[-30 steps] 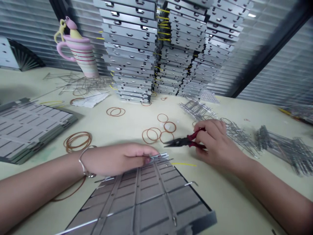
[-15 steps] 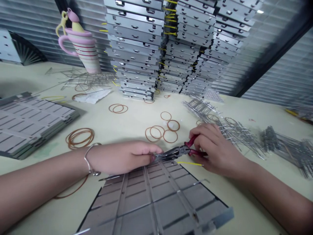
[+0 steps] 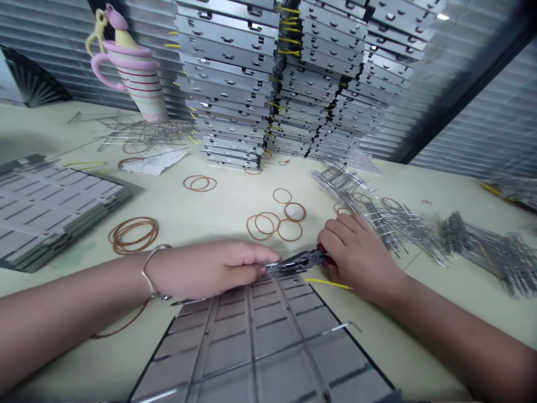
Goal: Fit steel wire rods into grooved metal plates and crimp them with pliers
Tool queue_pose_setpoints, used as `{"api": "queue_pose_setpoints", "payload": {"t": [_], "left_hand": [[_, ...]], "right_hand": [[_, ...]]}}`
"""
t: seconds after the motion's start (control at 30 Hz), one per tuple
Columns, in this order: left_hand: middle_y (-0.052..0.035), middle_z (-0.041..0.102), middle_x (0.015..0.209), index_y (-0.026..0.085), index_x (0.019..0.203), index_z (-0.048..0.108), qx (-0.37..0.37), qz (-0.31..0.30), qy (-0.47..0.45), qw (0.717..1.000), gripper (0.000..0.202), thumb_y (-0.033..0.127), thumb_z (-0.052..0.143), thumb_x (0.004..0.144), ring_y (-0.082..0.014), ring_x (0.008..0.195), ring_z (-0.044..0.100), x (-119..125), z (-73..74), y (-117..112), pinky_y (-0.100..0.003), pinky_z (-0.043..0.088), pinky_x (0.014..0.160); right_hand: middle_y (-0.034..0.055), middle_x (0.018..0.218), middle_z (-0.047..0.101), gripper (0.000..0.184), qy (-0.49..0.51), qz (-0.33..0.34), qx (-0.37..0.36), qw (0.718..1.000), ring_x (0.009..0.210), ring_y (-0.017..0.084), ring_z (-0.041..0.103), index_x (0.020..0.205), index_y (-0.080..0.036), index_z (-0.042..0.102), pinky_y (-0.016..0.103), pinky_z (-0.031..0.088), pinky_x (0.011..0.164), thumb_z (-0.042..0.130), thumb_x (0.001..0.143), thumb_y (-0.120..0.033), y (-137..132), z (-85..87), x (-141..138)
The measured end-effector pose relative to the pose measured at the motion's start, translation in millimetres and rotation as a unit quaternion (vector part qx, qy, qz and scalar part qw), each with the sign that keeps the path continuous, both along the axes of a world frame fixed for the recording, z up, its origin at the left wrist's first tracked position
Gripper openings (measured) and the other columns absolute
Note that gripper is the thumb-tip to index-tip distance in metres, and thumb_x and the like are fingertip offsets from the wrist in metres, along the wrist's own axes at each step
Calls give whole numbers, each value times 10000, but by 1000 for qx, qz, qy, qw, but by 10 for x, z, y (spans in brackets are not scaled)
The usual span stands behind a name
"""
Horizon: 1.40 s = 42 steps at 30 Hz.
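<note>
A grey metal panel with slots and thin wire rods lies in front of me on the pale table. My left hand is closed on the panel's far edge, fingertips pinching a rod end there. Wrapped around the red handles of needle-nose pliers is my right hand. The pliers' jaws point left and meet the panel's far edge right beside my left fingertips. A short yellow strip lies just under my right hand.
Tall stacks of grey metal trays stand at the back, with a pink striped cup to their left. Several brown rubber bands lie scattered mid-table. Bundles of wire rods lie at right; another panel stack at left.
My right hand brought the pliers left and down from the table onto the panel's far edge beside my left fingertips. The left hand stayed on the panel.
</note>
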State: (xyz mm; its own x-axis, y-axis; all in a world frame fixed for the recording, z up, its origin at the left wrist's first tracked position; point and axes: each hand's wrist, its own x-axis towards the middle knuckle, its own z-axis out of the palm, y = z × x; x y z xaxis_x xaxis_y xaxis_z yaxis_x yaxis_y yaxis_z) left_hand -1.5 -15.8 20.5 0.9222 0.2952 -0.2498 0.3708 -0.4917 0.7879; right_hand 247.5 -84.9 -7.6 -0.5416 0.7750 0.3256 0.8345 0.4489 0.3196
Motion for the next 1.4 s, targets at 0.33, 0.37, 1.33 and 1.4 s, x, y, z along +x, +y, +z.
{"api": "queue_pose_setpoints", "payload": {"t": [0.33,0.37,1.33,1.4], "left_hand": [[-9,664,1005,176,1118,618,-27,3,-27,999,307,262,383,940,-160,905,576,22,13,-31,-229,436,827],[-10,664,986,173,1112,623,-35,0,-27,999,309,273,385,941,-161,885,577,24,13,-32,-232,439,819],[28,679,926,216,1094,640,-2,28,-11,1000,317,255,361,948,-126,805,592,-14,-8,-57,-189,432,736],[42,685,966,226,1117,633,2,23,-9,1000,328,259,349,956,-116,819,599,-13,-2,-60,-179,430,752]], "right_hand": [[39,711,507,127,27,-11,19,999,743,211,400,690,-180,526,332,283,685,512,595,-96,-67,-15,-12],[38,708,508,124,33,-11,9,999,739,209,399,685,-178,522,332,287,689,514,592,-97,-72,-12,-12],[69,738,525,83,5,-26,-25,999,750,234,427,710,-170,525,365,335,719,483,659,-120,-104,14,-35],[68,739,528,98,11,-29,-25,999,745,232,424,715,-172,525,363,331,712,479,647,-118,-102,0,-34]]}}
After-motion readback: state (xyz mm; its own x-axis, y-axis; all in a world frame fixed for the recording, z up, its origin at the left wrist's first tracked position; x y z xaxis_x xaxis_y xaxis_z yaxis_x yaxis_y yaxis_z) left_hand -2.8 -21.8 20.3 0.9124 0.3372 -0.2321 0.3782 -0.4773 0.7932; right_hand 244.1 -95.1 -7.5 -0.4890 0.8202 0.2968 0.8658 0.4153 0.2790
